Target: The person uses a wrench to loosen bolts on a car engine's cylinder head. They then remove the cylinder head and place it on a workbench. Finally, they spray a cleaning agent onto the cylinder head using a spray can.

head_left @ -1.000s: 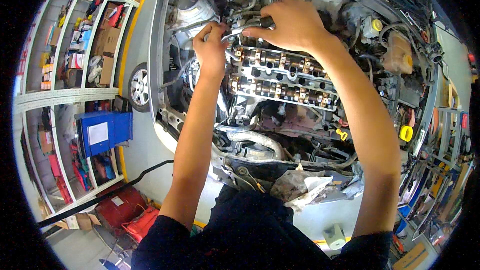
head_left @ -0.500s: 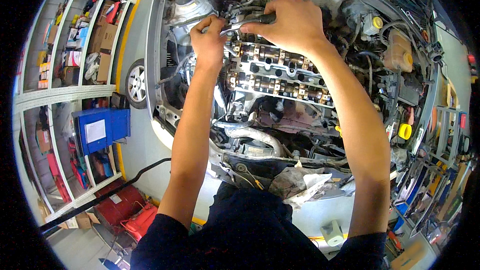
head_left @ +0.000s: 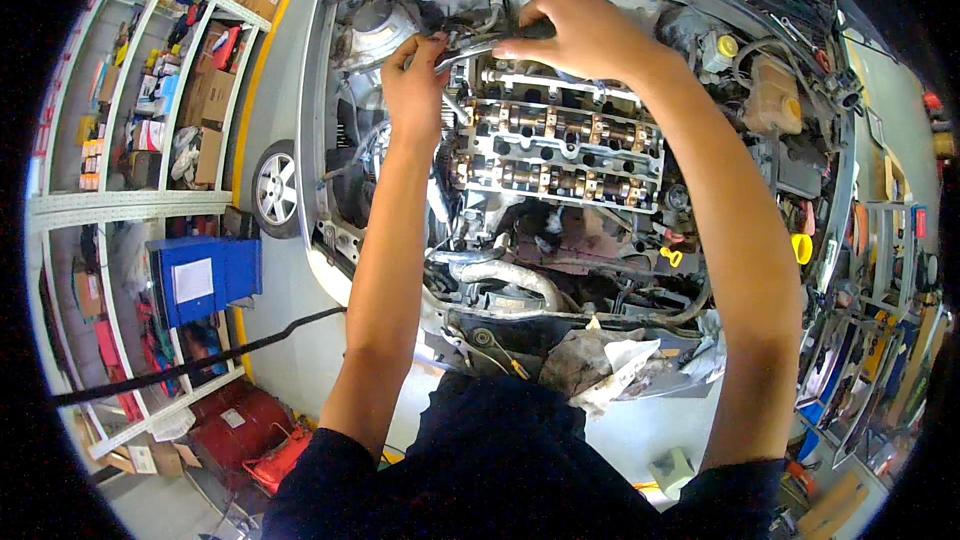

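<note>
My left hand [head_left: 412, 92] is closed around one end of a slim tool [head_left: 468, 54] with a metallic shaft and a dark handle, at the far left of the engine. My right hand [head_left: 588, 38] curls over its dark end, thumb stretched along the shaft. Which exact kind of tool it is, I cannot tell; the fingers hide both ends. Just nearer than the hands lies the uncovered cylinder head [head_left: 565, 152], with two rows of camshafts [head_left: 560, 126] showing. A metal rod [head_left: 456, 106] stands slanted by its left end, below my left hand.
Right of the engine are a yellow-capped reservoir [head_left: 718, 53] and a cloudy coolant tank [head_left: 772, 95]. A yellow dipstick ring [head_left: 671, 256] sticks up near my right forearm. Rags [head_left: 612, 365] lie on the front edge. Shelving [head_left: 130, 197] and a wheel [head_left: 276, 188] are at left.
My right hand has moved slightly farther away over the engine, with the tool still between both hands. My left fingers have shifted a little on it. The whole view has tilted slightly.
</note>
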{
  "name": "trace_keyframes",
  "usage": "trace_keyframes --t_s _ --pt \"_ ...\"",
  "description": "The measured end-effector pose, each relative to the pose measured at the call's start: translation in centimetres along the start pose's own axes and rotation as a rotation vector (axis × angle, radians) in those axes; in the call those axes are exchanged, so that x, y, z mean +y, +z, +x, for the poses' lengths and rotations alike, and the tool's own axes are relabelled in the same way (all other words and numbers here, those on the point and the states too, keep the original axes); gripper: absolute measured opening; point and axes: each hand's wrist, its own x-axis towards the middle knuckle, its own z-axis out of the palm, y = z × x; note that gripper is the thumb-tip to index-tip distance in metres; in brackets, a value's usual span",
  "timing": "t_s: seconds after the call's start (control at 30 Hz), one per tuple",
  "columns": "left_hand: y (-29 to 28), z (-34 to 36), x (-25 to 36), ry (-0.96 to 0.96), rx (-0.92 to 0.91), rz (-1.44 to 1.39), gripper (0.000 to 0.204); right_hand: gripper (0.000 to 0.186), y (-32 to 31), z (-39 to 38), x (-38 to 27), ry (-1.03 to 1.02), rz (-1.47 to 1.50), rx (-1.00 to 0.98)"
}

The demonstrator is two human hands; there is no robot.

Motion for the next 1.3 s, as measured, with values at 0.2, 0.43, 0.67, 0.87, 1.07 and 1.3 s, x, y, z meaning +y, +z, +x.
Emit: trace_keyframes --t_s 0.2,0.43,0.67,0.87,1.07,1.3 --pt "-0.4 -11.3 6.5 0.41 -0.398 0.352 0.023 0.043 -3.0 -14.9 -4.8 -0.054 0.322 -0.231" --pt "-0.3 -30.3 6.7 0.408 -0.999 0.827 0.022 0.045 10.6 -41.9 -18.3 0.455 1.023 -0.233" --pt "1.4 -41.1 2.0 0.111 -1.135 0.984 0.044 0.03 13.6 -53.2 -26.2 1.005 1.007 0.312" --pt "-5.5 -46.2 -2.7 0.265 -0.929 1.07 0.058 0.049 19.3 -60.6 -22.6 1.071 1.043 0.193" --pt "-17.7 -51.9 -7.2 0.197 -0.403 1.07 0.052 0.042 21.6 -61.5 -19.2 1.26 1.412 0.195" --pt "-27.6 -57.6 -13.5 -0.07 -0.031 0.842 0.035 0.044 24.2 -59.5 -18.9 1.373 1.486 0.266"
